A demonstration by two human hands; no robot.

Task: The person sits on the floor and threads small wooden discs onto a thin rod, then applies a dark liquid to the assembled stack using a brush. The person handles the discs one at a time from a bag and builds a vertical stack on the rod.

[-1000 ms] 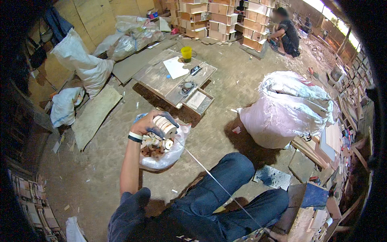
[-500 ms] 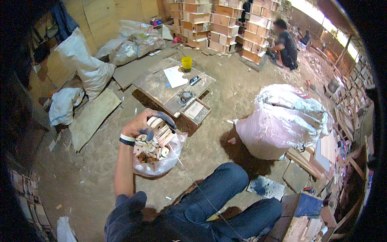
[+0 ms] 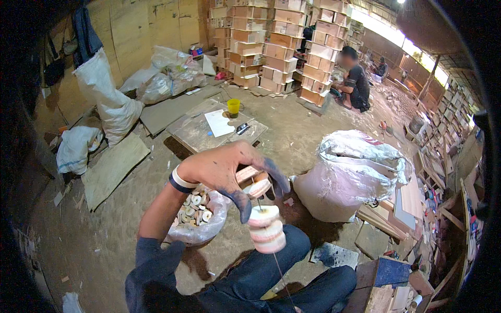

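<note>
My left hand (image 3: pixel 227 167), its fingertips stained dark, is raised in front of me. Its thumb and fingers curl around a few small round wooden discs (image 3: pixel 258 189) with centre holes. A thin wire (image 3: pixel 281 272) runs through the discs and slants down to the lower edge of the view. Just below the fingers, more pale discs (image 3: pixel 269 239) hang on the wire in a short stack. Behind my wrist, a clear plastic bag (image 3: pixel 201 237) on the ground holds many loose discs (image 3: pixel 194 211). My right hand does not show.
A low wooden table (image 3: pixel 193 136) ahead bears a yellow cup (image 3: pixel 233 107), a white sheet and a phone. To the right stands a big white sack (image 3: pixel 326 195). Tall stacks of wooden blocks (image 3: pixel 284 47) rise behind, near a crouching person (image 3: pixel 357 81). Wood scraps lie at right.
My left hand has lifted discs from over the bag, moving up and right, closer to me. Discs now sit on the wire below my fingers. The view has shifted slightly.
</note>
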